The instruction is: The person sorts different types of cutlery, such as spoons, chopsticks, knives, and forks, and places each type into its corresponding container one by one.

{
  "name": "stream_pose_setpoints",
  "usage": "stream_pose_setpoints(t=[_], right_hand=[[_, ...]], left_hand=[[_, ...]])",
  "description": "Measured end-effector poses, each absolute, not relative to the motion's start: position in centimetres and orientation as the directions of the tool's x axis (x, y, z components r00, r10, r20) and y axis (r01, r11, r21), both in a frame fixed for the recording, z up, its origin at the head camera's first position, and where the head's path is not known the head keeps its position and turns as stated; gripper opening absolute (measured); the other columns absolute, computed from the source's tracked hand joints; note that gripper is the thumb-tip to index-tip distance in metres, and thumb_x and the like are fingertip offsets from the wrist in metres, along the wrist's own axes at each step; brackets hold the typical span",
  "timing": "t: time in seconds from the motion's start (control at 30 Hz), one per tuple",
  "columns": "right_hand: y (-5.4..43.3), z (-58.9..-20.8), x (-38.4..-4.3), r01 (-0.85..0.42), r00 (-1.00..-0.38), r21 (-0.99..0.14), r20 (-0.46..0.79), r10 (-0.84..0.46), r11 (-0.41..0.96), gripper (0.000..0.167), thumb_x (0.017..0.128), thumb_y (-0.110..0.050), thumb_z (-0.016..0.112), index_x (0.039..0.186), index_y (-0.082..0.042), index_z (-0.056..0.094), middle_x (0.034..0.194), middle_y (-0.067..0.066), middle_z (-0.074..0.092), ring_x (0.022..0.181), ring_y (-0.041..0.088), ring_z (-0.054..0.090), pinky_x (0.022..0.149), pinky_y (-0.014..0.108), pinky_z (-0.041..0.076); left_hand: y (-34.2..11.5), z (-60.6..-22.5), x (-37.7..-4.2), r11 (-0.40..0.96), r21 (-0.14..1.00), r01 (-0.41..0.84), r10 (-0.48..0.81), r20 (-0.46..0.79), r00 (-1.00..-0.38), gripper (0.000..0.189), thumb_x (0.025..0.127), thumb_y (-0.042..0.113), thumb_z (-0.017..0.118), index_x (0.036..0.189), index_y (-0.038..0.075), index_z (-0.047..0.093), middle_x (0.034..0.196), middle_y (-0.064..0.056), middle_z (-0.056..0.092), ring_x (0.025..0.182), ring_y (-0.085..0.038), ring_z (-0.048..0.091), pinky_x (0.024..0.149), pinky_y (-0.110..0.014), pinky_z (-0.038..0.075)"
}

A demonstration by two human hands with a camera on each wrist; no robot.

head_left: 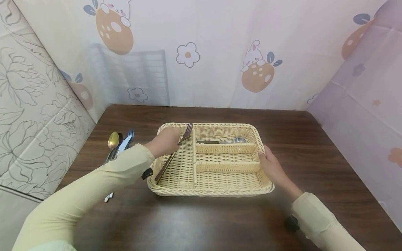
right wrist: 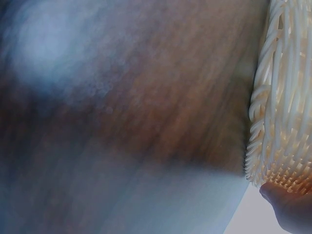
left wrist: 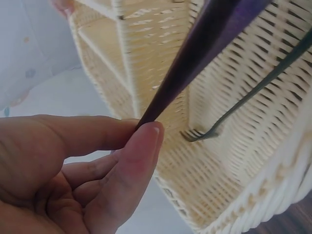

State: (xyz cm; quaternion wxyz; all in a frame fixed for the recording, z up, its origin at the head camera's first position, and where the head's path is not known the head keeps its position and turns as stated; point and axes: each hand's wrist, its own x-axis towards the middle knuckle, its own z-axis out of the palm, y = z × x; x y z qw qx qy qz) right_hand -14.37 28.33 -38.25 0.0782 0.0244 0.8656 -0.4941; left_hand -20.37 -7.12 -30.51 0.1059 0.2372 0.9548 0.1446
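Note:
My left hand is over the left compartment of a cream woven basket. Between its thumb and forefinger it pinches a slim dark purple utensil. Dark fork tines show just beyond this hand in the head view. A dark fork lies inside the same compartment in the left wrist view. Where the two overlap in the head view, I cannot tell them apart. My right hand grips the basket's right rim, thumb on the inside. In the back right compartment lies a dark-handled metal spoon.
Left of the basket, on the dark wood table, lies a pile of cutlery: a gold spoon, a blue-tinted fork and other pieces, partly hidden by my left sleeve. Printed curtains hang behind and at both sides.

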Motion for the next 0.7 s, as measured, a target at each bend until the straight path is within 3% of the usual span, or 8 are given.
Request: stream_pose_setpoints(t=[0.27,0.4,0.53,0.7], right_hand=[[28.1,-38.1,-14.4,0.123,-0.986,-0.848,-0.165,-0.036,0.516,0.058,0.104,-0.031,0.021,0.151,-0.005,0.000,0.145,0.032,0.027,0.132,0.044,0.032,0.106,0.056,0.022],[28.2,-38.1,-14.4,0.128,-0.985,-0.854,-0.171,-0.038,0.504,0.058,0.104,-0.030,0.021,0.152,-0.005,-0.001,0.144,0.032,0.028,0.129,0.044,0.036,0.106,0.055,0.024],[28.3,-38.3,-14.4,0.124,-0.985,-0.859,-0.165,-0.041,0.497,0.057,0.104,-0.029,0.021,0.152,-0.006,-0.001,0.142,0.032,0.030,0.126,0.044,0.040,0.105,0.054,0.026],[28.3,-38.4,-14.5,0.119,-0.987,-0.856,-0.159,-0.037,0.503,0.057,0.104,-0.029,0.021,0.152,-0.005,0.000,0.142,0.032,0.031,0.128,0.044,0.037,0.106,0.055,0.024]], left_hand=[[-6.7,-31.1,-20.8,0.855,0.285,0.433,0.493,-0.191,-0.849,0.030,0.071,-0.013,0.056,0.059,0.011,0.041,0.051,0.002,0.040,0.045,-0.010,0.036,0.046,-0.021,0.037],[-6.7,-31.7,-21.0,0.852,0.310,0.423,0.496,-0.217,-0.841,0.027,0.072,-0.014,0.054,0.064,0.009,0.042,0.057,0.000,0.042,0.047,-0.012,0.038,0.047,-0.022,0.040],[-6.6,-32.4,-21.4,0.862,0.322,0.392,0.481,-0.272,-0.834,0.019,0.074,-0.015,0.055,0.075,0.003,0.051,0.065,-0.006,0.054,0.051,-0.016,0.052,0.048,-0.023,0.048],[-6.2,-33.1,-21.9,0.886,0.256,0.386,0.455,-0.330,-0.827,0.017,0.073,-0.012,0.061,0.084,0.000,0.059,0.073,-0.008,0.061,0.060,-0.018,0.060,0.050,-0.024,0.051]])
